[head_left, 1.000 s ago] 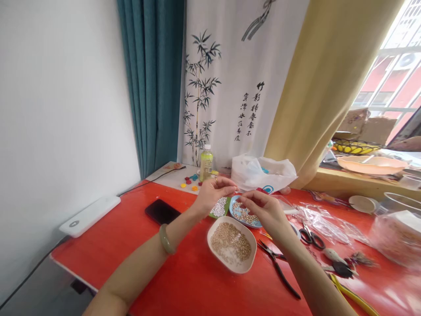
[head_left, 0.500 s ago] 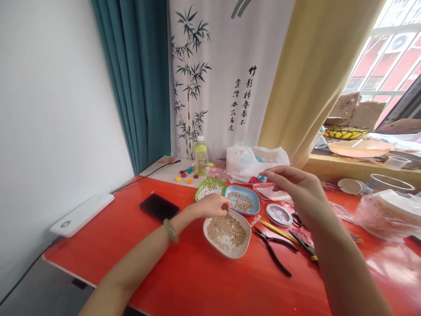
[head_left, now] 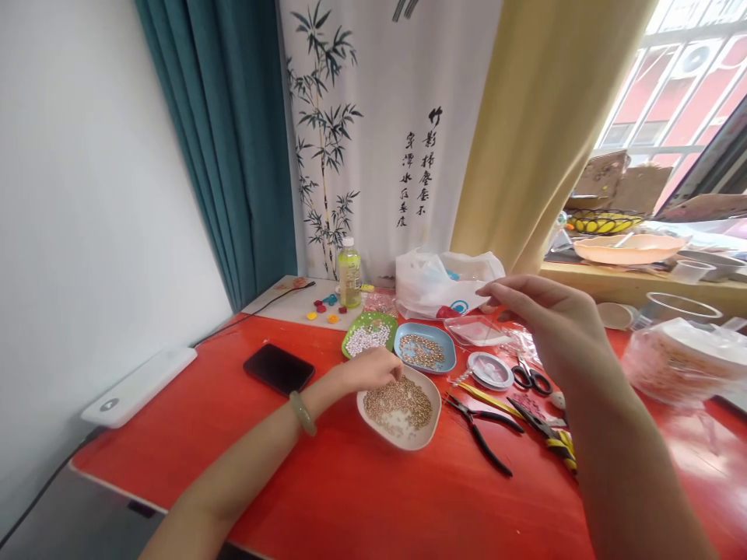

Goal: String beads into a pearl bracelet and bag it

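Note:
My left hand [head_left: 373, 369] reaches into the white dish [head_left: 429, 435] of small golden beads, fingertips pinched together at the beads. A green bangle [head_left: 302, 411] sits on that wrist. My right hand [head_left: 548, 319] is raised above the table, thumb and forefinger pinched; what they hold is too thin to make out. Behind the white dish lie a blue dish [head_left: 444, 362] of golden beads and a green dish [head_left: 387, 320] of white beads. A short strand of pearl beads [head_left: 458, 379] lies beside the white dish.
On the red table [head_left: 327, 482]: a black phone [head_left: 278, 369], black pliers [head_left: 479, 430], yellow-handled pliers [head_left: 552, 442], scissors [head_left: 531, 379], a thread spool [head_left: 490, 370], a clear box [head_left: 475, 331], a plastic bag [head_left: 443, 284], a bottle [head_left: 348, 273] and coloured buttons [head_left: 323, 309]. A white device [head_left: 140, 385] lies at left.
My left hand dropped from in front of me into the white bead dish. My right hand rose and moved right, still pinched. The camera view shifted, so everything sits lower and further left.

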Available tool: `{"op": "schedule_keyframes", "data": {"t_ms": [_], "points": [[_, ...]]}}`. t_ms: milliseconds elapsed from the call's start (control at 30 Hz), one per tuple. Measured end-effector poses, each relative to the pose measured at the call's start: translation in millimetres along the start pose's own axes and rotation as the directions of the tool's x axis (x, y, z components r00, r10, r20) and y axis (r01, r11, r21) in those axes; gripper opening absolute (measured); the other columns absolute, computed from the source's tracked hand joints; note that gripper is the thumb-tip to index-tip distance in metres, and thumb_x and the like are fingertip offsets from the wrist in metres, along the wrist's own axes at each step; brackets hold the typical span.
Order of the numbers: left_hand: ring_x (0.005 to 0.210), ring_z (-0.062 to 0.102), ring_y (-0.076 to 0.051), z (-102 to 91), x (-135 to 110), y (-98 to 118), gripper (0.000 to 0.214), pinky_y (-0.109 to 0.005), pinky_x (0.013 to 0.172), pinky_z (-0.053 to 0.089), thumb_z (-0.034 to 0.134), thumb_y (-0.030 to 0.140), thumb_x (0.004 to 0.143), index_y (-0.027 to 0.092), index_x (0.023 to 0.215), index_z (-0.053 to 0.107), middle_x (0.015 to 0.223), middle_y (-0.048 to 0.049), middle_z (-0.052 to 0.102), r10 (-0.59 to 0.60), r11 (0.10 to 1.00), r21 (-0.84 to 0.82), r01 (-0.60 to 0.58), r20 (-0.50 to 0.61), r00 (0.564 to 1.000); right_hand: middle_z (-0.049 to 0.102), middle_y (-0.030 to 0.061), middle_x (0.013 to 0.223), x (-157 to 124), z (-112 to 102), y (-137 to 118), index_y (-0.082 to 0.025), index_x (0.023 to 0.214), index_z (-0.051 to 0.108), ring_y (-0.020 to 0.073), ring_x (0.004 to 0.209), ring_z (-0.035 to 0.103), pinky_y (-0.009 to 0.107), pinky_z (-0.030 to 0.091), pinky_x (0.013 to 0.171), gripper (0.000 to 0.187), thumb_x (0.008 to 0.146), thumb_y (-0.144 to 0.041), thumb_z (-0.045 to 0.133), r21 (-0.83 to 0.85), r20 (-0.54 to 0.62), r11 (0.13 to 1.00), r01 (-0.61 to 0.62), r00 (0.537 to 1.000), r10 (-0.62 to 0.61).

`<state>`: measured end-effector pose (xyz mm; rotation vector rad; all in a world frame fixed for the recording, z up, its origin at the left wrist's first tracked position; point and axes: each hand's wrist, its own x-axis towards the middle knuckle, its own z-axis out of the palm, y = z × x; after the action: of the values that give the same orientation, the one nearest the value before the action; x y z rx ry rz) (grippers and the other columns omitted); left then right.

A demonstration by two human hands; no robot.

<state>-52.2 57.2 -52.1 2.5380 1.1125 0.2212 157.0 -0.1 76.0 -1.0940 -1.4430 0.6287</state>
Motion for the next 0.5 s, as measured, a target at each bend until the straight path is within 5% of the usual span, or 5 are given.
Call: {"op": "schedule_keyframes", "data": {"t_ms": [500], "points": [[0.081,0.059,-0.017,12.6,5.0,0.7,0.011,-0.023,0.067,0.039,0.062,0.022,0.068,0.019,0.077,0.066,0.086,-0.0023,0.068,-0.009,0.998,-0.055,0.010,0.020,1.000,0.064,0.0013,0.068,1.5,-0.9,4.6,-0.021,0.070,0.067,0.0120,0.064,0.055,0.026,0.042,0.060,0.015,0.067,-0.036,0.065,0.010,0.000,1.000,0.029,1.000,-0.029]]}}
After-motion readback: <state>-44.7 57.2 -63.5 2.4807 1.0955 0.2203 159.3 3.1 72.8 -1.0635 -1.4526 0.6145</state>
